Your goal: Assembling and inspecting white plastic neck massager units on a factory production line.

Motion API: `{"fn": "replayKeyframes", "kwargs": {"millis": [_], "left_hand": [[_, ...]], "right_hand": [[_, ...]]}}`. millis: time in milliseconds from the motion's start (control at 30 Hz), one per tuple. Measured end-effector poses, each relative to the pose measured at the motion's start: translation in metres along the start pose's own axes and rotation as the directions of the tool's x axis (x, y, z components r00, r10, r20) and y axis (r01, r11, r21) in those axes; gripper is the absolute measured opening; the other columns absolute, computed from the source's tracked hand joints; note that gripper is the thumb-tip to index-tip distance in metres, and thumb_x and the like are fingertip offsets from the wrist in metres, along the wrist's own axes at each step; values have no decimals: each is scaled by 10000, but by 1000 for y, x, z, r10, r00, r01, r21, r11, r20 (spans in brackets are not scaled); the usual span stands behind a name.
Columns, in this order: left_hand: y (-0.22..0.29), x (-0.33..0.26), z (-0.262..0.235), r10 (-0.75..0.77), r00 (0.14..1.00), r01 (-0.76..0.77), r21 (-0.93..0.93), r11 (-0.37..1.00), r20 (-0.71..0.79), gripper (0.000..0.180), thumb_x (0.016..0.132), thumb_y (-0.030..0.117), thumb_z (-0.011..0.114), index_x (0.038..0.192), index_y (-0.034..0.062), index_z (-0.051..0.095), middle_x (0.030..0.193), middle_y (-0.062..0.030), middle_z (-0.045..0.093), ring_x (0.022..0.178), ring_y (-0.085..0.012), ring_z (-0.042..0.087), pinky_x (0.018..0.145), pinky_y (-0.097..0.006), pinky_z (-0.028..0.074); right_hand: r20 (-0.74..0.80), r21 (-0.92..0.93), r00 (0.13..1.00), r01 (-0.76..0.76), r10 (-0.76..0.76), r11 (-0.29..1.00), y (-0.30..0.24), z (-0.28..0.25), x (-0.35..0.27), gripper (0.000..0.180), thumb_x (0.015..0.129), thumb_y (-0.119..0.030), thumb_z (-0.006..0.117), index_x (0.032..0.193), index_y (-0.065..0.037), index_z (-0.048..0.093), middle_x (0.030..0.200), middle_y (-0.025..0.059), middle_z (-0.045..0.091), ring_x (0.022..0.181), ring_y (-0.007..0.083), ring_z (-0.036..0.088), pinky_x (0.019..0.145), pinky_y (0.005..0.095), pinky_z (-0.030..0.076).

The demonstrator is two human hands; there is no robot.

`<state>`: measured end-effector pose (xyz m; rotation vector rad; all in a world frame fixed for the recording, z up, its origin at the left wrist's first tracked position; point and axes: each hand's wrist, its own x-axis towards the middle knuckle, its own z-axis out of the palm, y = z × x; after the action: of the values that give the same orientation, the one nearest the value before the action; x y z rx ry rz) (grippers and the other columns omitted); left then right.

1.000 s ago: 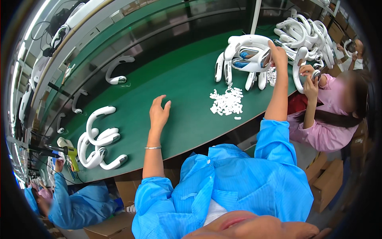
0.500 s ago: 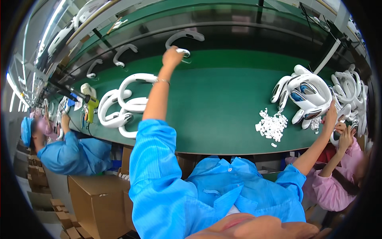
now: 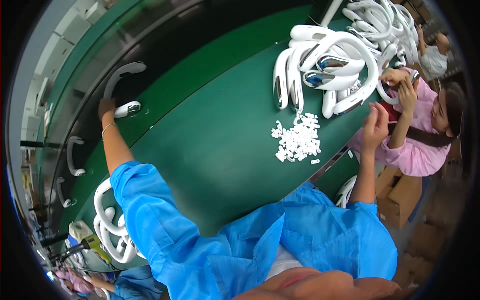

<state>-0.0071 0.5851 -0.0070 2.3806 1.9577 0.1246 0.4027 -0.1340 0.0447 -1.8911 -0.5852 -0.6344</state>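
Observation:
My left arm stretches to the dark strip at the back of the bench. There my left hand [image 3: 106, 108] is closed around the bend of a white U-shaped neckband device [image 3: 127, 108], its fingers mostly in shadow. One silvery end of the device shows beside the hand. My right hand [image 3: 375, 129] is raised at the near bench edge, fingers loosely bent and apart, with nothing visible in it. Nearest to it is a heap of white neckband devices [image 3: 342, 65] with shiny ends. Small white plastic pieces [image 3: 298, 140] lie in a pile left of that hand.
More neckbands [image 3: 75, 156] lie along the dark strip, and others [image 3: 107, 220] sit on the green bench [image 3: 210, 145] by my left sleeve. A yellow-green power tool [image 3: 95, 245] is at lower left. A co-worker in pink [image 3: 420, 145] handles a neckband at right; cardboard boxes [image 3: 400, 192] stand below.
The view has swung toward the right. My left hand stays at the neckband on the dark strip. My right hand has drawn back from the heap, its fingers now bent.

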Motion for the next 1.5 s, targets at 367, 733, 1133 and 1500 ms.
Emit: {"fn": "replayKeyframes", "kwargs": {"millis": [367,733,1133,1500], "left_hand": [[45,-102,-7,-201,938,343,-847,406,283,317,827,117,571,1052,-105,559,972,-230,604,779,-347,640,534,-404,584],[147,-322,-64,412,856,394,-910,-127,313,300,895,164,566,1123,-26,524,1046,-216,620,808,-284,651,629,-343,567],[218,-496,-62,543,765,521,-829,-204,347,237,961,166,449,1143,15,458,1003,-183,631,797,-253,663,633,-359,576],[244,-531,-42,560,698,604,-788,-124,447,315,936,115,487,1213,5,383,1015,-179,575,774,-223,632,635,-372,589]], "right_hand": [[213,415,910,-413,355,811,26,25,20,425,918,-182,567,1239,79,471,800,62,599,548,72,551,456,176,435],[14,289,991,-130,131,948,17,-6,-27,213,876,-72,601,1072,14,595,858,76,651,592,104,583,503,210,453],[662,-103,635,603,-398,791,-33,47,-58,61,781,-45,523,804,-71,573,704,74,537,699,254,635,554,363,502],[804,336,594,-421,-24,842,-32,40,-53,184,840,-7,587,1013,39,630,785,74,651,675,100,616,610,225,502]]}}
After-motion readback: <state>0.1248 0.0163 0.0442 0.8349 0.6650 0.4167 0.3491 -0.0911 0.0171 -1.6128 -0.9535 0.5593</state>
